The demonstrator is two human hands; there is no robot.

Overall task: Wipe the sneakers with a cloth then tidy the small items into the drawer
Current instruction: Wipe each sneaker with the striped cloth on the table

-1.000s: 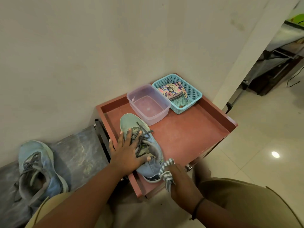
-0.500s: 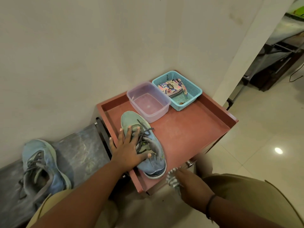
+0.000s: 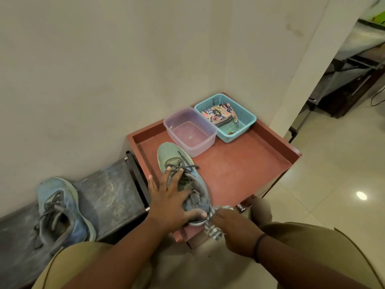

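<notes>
Two sneakers: one (image 3: 180, 174) at the tabletop's (image 3: 239, 167) front-left edge, pressed by the spread left hand (image 3: 169, 202); the other (image 3: 60, 209) on a bench (image 3: 110, 190). Right hand (image 3: 233, 227) apparently grips one cloth (image 3: 213, 224) at its heel.

Views: one, worn on the person's head.
Facing: forward and steeply down, into a wall corner.
Nearness: close; forearms enter from the bottom edge, the red table (image 3: 239, 167) sits mid-frame.
Lens: wide-angle, bending the wall (image 3: 104, 69) outward.
Edges: a doorway on the right, a dark bench (image 3: 108, 195) lower left.
Shared: nothing, single view.
</notes>
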